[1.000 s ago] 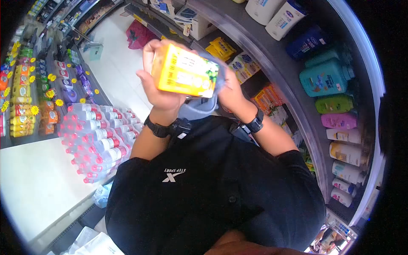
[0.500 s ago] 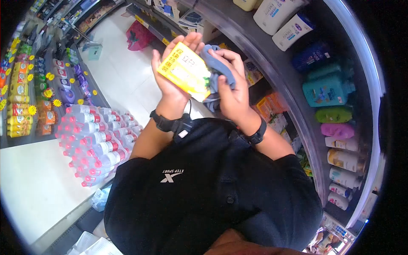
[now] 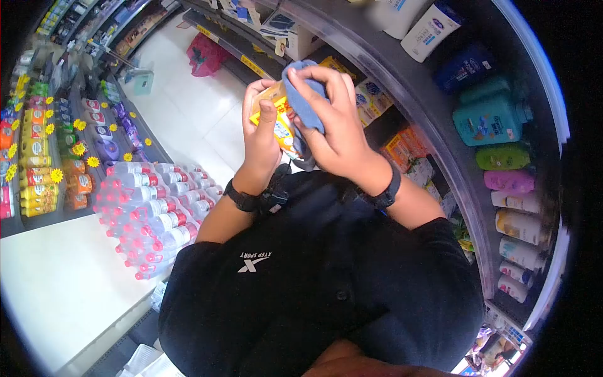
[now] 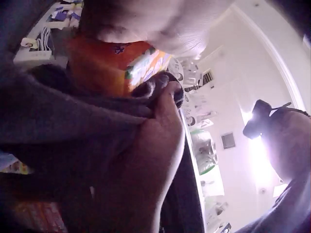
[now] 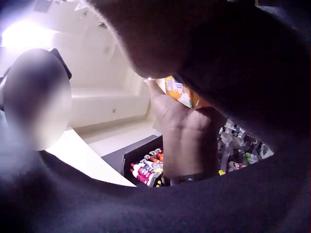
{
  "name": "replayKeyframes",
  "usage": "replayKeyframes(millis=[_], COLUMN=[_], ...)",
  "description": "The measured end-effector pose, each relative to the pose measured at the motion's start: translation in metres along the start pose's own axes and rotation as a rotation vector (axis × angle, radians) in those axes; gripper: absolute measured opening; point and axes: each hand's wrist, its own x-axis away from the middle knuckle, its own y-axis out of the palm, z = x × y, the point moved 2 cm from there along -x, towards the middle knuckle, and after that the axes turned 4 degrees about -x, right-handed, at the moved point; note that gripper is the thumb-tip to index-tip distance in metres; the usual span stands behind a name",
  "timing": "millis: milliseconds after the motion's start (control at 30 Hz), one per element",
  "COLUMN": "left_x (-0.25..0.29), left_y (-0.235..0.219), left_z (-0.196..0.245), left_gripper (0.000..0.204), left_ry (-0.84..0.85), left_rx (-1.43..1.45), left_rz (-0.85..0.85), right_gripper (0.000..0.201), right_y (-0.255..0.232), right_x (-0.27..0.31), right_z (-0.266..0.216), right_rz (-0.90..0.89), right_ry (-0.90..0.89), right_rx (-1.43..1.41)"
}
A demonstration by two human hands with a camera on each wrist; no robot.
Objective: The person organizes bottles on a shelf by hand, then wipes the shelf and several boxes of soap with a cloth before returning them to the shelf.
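Note:
A yellow and orange printed pack (image 3: 283,124) is held up in front of the chest. My left hand (image 3: 259,149) grips it, thumb across its printed face and fingers round the far side. Against its right side lies a blue-grey cloth (image 3: 303,105), pinched and bunched by my right hand (image 3: 340,125). In the left wrist view, the cloth (image 4: 73,109) covers the lower part of the orange pack (image 4: 109,68). The right wrist view shows a corner of the pack (image 5: 182,92) above my left hand (image 5: 187,131); dark fabric hides much there.
A shelf edge (image 3: 402,103) curves close along my right, holding shampoo bottles (image 3: 487,119) and orange packs (image 3: 402,149). Shrink-wrapped water bottles (image 3: 154,210) stand at left, near a shelf of yellow bottles (image 3: 41,163). A pink bag (image 3: 206,55) lies on the floor ahead.
The left hand has gone from an open palm under the pack to a grip with the thumb over its face. The pack has turned more upright, and the cloth has moved up over its side.

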Motion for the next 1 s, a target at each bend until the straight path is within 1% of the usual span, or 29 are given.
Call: replayKeyframes(millis=[33,67,100,133,167,233,300,333,367,433,467,500,567,600,633,700,733,767,833,900,967,1000], left_x=[0.000,0.001,0.001,0.003,-0.005,-0.023,-0.039,-0.044,-0.047,-0.046,-0.043,-0.036,-0.020,-0.014,-0.008,-0.002,-0.004,-0.006,-0.006,0.000,0.005,0.009], left_y=[-0.001,-0.002,0.002,0.007,0.007,-0.001,-0.002,0.001,0.004,0.005,0.006,0.017,0.038,0.034,0.027,0.015,0.012,0.012,0.022,0.032,0.042,0.047], left_z=[-0.001,0.000,0.004,0.008,0.013,0.030,0.043,0.044,0.040,0.017,0.003,-0.002,-0.012,-0.028,-0.042,-0.052,-0.043,-0.034,-0.024,-0.033,-0.048,-0.056], left_gripper=[0.068,0.073,0.078,0.082,0.082,0.073,0.067,0.057,0.057,0.052,0.053,0.053,0.060,0.060,0.060,0.047,0.041,0.041,0.045,0.049,0.048,0.052], left_ry=[-0.001,0.094,0.190,0.269,0.271,0.481,0.483,0.480,0.481,0.160,-0.001,-0.015,-0.130,-0.101,-0.113,-0.027,-0.088,-0.098,-0.211,-0.228,-0.040,-0.034], left_rx=[-0.003,-0.028,-0.051,0.007,0.008,0.013,0.075,0.135,0.140,0.335,0.429,0.430,0.319,0.341,0.347,-0.033,-0.183,-0.184,-0.358,-0.369,-0.261,-0.297], left_rz=[-0.006,-0.030,-0.054,0.006,-0.003,-0.004,0.111,0.099,0.096,0.328,0.368,0.359,0.376,0.317,0.312,0.077,-0.101,-0.109,-0.348,-0.340,-0.205,-0.145], right_gripper=[0.065,0.064,0.064,0.064,0.064,0.061,0.060,0.063,0.063,0.065,0.068,0.068,0.069,0.069,0.063,0.050,0.036,0.036,0.025,0.022,0.028,0.035], right_y=[-0.004,-0.008,-0.011,-0.012,-0.014,-0.006,0.005,0.006,0.007,0.009,0.012,0.009,-0.002,-0.004,-0.006,-0.011,-0.016,-0.021,-0.027,-0.031,-0.029,-0.023], right_x=[-0.006,-0.011,-0.013,-0.015,-0.017,-0.008,0.004,0.008,0.011,0.019,0.023,0.025,0.029,0.033,0.040,0.053,0.058,0.065,0.079,0.088,0.090,0.090], right_z=[-0.002,-0.003,-0.003,-0.004,-0.003,0.009,0.018,0.017,0.019,0.023,0.026,0.025,0.026,0.033,0.045,0.065,0.066,0.069,0.073,0.071,0.072,0.073], right_rz=[-0.006,-0.041,-0.035,-0.034,-0.032,-0.060,-0.038,-0.052,-0.051,0.048,0.143,0.152,0.192,0.196,0.255,0.380,0.405,0.414,0.415,0.420,0.574,0.600], right_ry=[-0.046,-0.048,-0.048,-0.074,-0.104,-0.072,0.053,0.122,0.121,0.142,0.206,0.215,0.282,0.291,0.345,0.447,0.459,0.469,0.507,0.548,0.582,0.633], right_rx=[-0.039,-0.074,-0.068,-0.120,-0.170,-0.114,-0.272,-0.325,-0.319,-0.348,-0.380,-0.371,-0.165,-0.153,-0.221,-0.363,-0.409,-0.406,-0.531,-0.548,-0.715,-0.883])
